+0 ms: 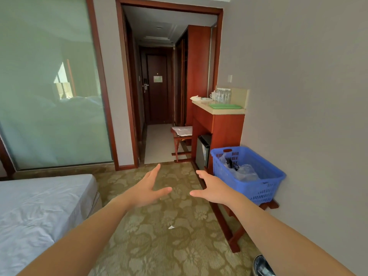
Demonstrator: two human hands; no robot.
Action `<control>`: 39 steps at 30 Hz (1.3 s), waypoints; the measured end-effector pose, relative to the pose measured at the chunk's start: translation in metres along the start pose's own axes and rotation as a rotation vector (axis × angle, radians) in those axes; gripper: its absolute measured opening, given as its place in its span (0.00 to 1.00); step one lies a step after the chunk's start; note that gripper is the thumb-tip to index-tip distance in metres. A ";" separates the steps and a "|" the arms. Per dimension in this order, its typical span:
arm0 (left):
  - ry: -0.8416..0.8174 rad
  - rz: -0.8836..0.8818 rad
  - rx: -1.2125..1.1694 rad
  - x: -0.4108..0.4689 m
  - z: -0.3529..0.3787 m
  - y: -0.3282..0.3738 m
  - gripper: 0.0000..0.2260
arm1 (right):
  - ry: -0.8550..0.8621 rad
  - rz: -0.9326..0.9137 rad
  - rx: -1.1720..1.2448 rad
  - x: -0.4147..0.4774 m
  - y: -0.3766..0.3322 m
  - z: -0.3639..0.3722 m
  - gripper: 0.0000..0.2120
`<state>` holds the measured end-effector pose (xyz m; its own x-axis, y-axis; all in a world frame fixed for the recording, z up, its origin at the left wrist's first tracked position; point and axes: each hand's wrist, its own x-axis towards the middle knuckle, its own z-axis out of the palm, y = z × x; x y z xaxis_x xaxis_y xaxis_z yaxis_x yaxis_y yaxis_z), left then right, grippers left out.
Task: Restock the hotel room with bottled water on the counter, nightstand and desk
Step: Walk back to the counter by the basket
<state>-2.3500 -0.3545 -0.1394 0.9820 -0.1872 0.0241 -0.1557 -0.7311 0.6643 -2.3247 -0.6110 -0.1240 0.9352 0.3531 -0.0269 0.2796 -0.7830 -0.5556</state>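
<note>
Bottled water [223,95] stands in a cluster at the back edge of the counter [223,110], against the wall, behind a green tray [225,106]. Left hand [147,188] and right hand [213,188] hover over the carpet [159,236] with fingers spread, holding nothing.

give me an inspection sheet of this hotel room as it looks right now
surface: beige stone counter top on a red wooden cabinet, partly occupied
job's things: clear plastic water bottles clustered upright at the counter's back, by the wall
clutter: flat green tray and white cup on the counter; small white paper scrap on the patterned carpet
grips: left grip and right grip, bare hands, open, holding nothing
cables: dark cord-like thing in the blue plastic basket, too small to tell
surroundings: white-sheeted bed at left, frosted glass panel, hallway to a dark wooden door
</note>
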 end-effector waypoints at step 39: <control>-0.002 0.000 -0.050 0.319 -0.069 -0.108 0.43 | 0.010 0.047 0.023 0.335 0.051 -0.035 0.43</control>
<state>-2.0126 -0.2900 -0.1516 0.9819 -0.1883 0.0227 -0.1500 -0.6977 0.7005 -1.9900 -0.5507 -0.1327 0.9494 0.3108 -0.0455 0.2300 -0.7865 -0.5731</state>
